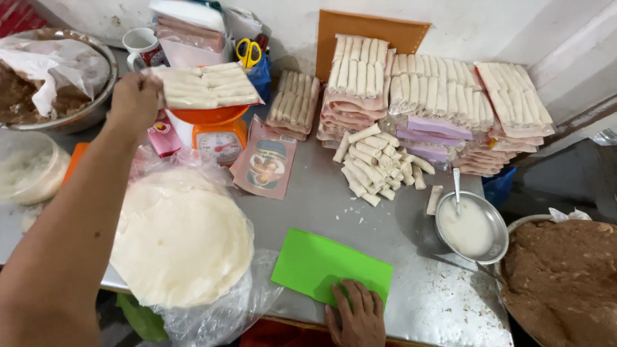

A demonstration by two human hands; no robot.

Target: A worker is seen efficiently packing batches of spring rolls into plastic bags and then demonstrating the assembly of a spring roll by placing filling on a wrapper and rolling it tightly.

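Observation:
My left hand (134, 97) reaches out to the far left and grips the edge of a tray of white rolls (205, 85) that rests on an orange kitchen scale (218, 136). My right hand (357, 316) lies flat at the table's near edge, fingers spread on the corner of a green sheet (321, 260). A stack of round white wrappers (183, 238) in clear plastic lies between my arms. A loose heap of rolls (376, 164) sits further back on the metal table (360, 218).
Stacked packs of rolls (443, 96) line the back wall, with an orange board (369, 32) behind. A metal bowl of white paste with a spoon (470, 226) and a big pan of brown filling (562, 276) stand right. Another filling bowl (51, 77), a mug (141, 46) and scissors (249, 51) sit back left.

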